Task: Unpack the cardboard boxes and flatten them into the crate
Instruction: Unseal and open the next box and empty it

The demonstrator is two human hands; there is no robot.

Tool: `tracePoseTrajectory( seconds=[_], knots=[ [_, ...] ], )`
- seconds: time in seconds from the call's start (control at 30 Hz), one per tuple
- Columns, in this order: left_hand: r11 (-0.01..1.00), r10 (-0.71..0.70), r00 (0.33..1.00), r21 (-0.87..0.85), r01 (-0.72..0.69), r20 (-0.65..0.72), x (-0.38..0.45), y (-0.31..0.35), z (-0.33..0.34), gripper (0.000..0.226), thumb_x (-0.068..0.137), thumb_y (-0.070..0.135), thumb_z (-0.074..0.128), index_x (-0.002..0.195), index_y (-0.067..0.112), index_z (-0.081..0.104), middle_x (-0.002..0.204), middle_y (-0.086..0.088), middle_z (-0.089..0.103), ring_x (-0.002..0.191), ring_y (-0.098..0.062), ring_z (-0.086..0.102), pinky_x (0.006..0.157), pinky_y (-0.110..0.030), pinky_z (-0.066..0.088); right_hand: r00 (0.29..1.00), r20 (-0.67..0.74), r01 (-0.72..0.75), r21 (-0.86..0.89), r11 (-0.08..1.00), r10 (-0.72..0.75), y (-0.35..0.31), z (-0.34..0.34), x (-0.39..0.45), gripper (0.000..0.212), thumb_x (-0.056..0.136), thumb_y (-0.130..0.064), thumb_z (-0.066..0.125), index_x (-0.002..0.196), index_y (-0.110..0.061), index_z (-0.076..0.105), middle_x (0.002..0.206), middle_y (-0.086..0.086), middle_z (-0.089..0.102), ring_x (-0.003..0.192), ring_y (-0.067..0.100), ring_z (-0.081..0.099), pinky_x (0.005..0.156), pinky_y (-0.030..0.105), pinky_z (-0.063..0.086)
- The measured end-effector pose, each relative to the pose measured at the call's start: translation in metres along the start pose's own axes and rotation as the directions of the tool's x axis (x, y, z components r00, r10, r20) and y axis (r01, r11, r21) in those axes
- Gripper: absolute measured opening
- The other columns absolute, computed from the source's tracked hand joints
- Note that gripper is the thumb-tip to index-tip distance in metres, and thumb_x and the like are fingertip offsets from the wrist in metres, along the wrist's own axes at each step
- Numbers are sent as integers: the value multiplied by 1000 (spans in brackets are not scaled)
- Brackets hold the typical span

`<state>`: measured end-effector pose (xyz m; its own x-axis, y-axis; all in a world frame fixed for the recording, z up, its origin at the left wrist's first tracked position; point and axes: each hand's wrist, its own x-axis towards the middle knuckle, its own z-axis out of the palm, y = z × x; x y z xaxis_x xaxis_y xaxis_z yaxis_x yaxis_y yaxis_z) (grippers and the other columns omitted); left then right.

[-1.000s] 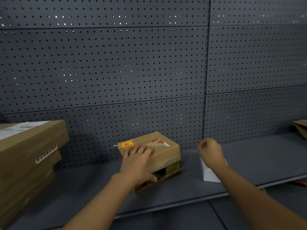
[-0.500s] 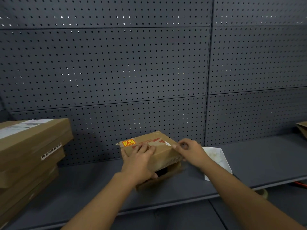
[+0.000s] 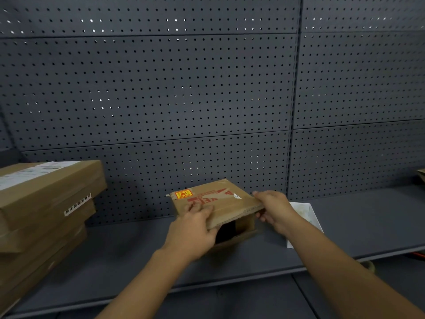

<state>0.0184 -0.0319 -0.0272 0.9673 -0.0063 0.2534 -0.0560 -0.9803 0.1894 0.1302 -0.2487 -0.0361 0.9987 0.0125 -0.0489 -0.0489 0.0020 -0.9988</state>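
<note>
A small brown cardboard box (image 3: 220, 199) with red print and a yellow sticker sits on the grey shelf (image 3: 128, 254) against the pegboard. Its near end is open and dark inside. My left hand (image 3: 195, 229) grips the box's near left side, fingers on the top flap, thumb at the opening. My right hand (image 3: 273, 208) holds the right edge of the top flap, fingers curled round it. A white item (image 3: 308, 215) lies on the shelf just right of the box, partly behind my right forearm. No crate is in view.
A stack of long flat cardboard boxes (image 3: 43, 203) takes up the shelf's left end. Another brown cardboard piece (image 3: 421, 178) shows at the far right edge. The grey pegboard wall (image 3: 161, 100) stands behind the shelf. An orange object (image 3: 417, 255) pokes out below the shelf edge.
My right hand left the white item, which now lies flat, and took hold of the box's right flap edge. The flap has lifted, widening the near opening. My left hand stayed on the box.
</note>
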Motion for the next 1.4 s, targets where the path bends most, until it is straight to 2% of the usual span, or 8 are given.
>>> tracePoseTrajectory(
  seconds=[0.23, 0.37, 0.57, 0.77, 0.93, 1.07, 1.27, 1.4],
  knots=[
    [926, -61, 996, -368, 83, 70, 14, -9, -32, 40, 93, 58, 67, 123, 32, 75, 128, 14, 69, 115, -12, 63, 98, -33, 53, 996, -79, -14, 326, 945, 42, -7, 16, -14, 31, 100, -9, 31, 99, 2, 60, 73, 20, 71, 59, 32, 66, 51, 33, 52],
    [884, -135, 991, -452, 121, 1, 16, -7, -26, 29, 87, 55, 76, 104, 31, 80, 103, 17, 74, 100, -7, 67, 90, -34, 57, 991, -91, 104, 65, 992, -98, 8, 22, -18, 14, 96, 0, 51, 108, -4, 56, 94, 24, 70, 71, 28, 65, 62, 34, 54],
    [847, -203, 965, -524, 89, -164, 11, 2, -11, 25, 82, 50, 83, 102, 37, 78, 107, 21, 70, 97, -3, 63, 74, -19, 51, 957, -74, 229, -401, 887, -280, 33, 33, -16, 70, 67, -41, 91, 115, -19, 45, 119, 2, 46, 111, 21, 52, 96, 39, 50],
    [848, -96, 920, -516, -125, -381, -8, 1, 24, 36, 81, 36, 80, 113, 39, 63, 137, 32, 44, 123, -9, 52, 97, -31, 52, 977, 3, 179, -552, 814, -213, 45, 40, -18, 115, 57, -78, 69, 150, -19, 35, 140, 4, 37, 126, 34, 49, 97, 46, 49],
    [818, -112, 867, -541, -198, -486, -17, -4, 46, 40, 81, 18, 82, 109, 35, 61, 146, 29, 39, 130, 2, 47, 98, -18, 45, 973, -43, 155, -603, 783, -226, 47, 37, -18, 84, 70, -60, 52, 146, -25, 44, 137, 8, 50, 115, 39, 58, 85, 43, 49],
    [856, -133, 830, -485, -179, -542, -18, -9, 59, 36, 85, 28, 82, 113, 36, 63, 144, 29, 42, 127, 2, 51, 96, -34, 56, 964, -49, 178, -614, 769, -262, 40, 34, -19, 67, 70, -75, 58, 120, -31, 61, 110, 0, 66, 99, 31, 65, 74, 37, 48],
    [827, -272, 799, -555, -91, -536, -18, -2, 80, 112, 64, 38, 98, 154, 29, 30, 167, 9, 11, 150, -20, 30, 109, -51, 49, 964, -36, 181, -637, 749, -264, 42, 24, -20, 32, 84, -63, 49, 83, -32, 48, 89, 4, 61, 80, 29, 63, 69, 34, 48],
    [745, -448, 746, -667, 8, -492, -10, 3, 91, 125, 60, 41, 99, 156, 26, 21, 167, -3, 8, 151, -31, 25, 112, -56, 45, 959, -10, 215, -622, 753, -282, 37, 15, -18, 14, 93, -34, 48, 92, -25, 59, 91, 6, 63, 81, 28, 62, 64, 34, 44]
  ],
)
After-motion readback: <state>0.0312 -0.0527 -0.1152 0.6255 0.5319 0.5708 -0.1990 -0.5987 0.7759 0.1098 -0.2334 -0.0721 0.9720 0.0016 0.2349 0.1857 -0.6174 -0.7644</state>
